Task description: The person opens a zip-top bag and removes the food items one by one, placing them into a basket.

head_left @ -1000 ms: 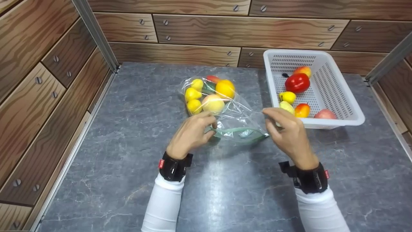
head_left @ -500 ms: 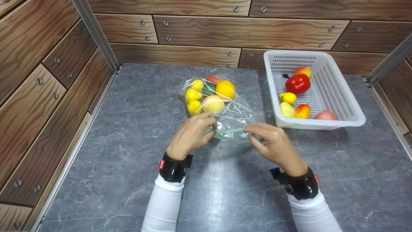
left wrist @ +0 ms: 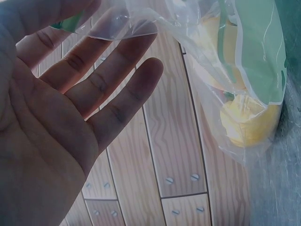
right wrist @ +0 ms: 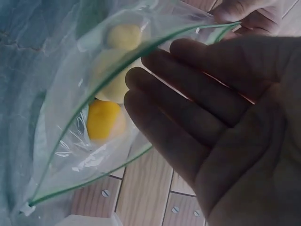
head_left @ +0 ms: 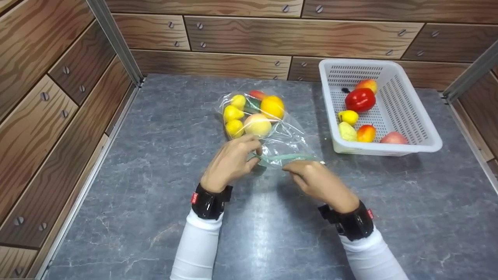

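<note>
A clear zip bag with a green zip strip lies on the grey table, holding several yellow fruits, an orange, a peach and something dark green. My left hand pinches the left corner of the bag's mouth between thumb and forefinger, its other fingers spread in the left wrist view. At the near edge of the mouth is my right hand, fingers extended along the zip strip in the right wrist view. The mouth gapes there, with a white slider at its far corner.
A white perforated basket stands at the back right with a red bell pepper, a small yellow fruit, a pink fruit and several others. Wood-patterned panels border the table at back and sides.
My right hand has moved left and toward me from the bag's right corner, along the zip strip to its near edge. The left hand keeps its hold on the left corner.
</note>
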Demonstrator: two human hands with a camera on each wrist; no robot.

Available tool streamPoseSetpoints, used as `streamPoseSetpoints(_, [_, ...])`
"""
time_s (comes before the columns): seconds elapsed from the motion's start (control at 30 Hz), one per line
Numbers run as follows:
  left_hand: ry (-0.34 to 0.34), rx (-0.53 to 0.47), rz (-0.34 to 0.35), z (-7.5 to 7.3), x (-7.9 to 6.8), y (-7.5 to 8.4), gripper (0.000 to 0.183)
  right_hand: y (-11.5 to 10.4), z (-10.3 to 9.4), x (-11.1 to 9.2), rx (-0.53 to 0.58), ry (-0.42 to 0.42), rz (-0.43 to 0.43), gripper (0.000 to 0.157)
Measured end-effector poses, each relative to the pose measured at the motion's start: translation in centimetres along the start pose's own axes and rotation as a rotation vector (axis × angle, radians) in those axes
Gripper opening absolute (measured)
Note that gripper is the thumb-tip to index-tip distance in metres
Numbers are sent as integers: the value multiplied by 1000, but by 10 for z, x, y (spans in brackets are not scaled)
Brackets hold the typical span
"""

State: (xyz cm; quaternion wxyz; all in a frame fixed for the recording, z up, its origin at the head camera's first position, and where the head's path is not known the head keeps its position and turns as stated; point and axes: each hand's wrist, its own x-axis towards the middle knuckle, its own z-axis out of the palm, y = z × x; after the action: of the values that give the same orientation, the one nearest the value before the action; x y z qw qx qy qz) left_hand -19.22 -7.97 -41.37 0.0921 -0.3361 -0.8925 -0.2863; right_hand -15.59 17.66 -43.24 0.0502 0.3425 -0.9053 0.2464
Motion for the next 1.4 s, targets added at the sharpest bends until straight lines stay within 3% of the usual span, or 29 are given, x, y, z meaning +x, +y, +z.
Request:
streamPoseSetpoints(0.43, [-1,-7,-3,0,1,0,15,16,24,10,44,16,22,29])
streamPoseSetpoints(0.57, [-5,-13,-4,1,1,1,15,21,29,16,47,31,55,16])
streamPoseSetpoints(0.77, [-17,-2,-14,0,1,2,16,25,33,24,27,50,88,10])
streamPoseSetpoints(1.07, [6,8,16,0,1,2,16,27,34,34,10,52,69,50])
streamPoseSetpoints(1.4, [22,-6,33,1,0,2,17,27,37,47,14,12,100,61])
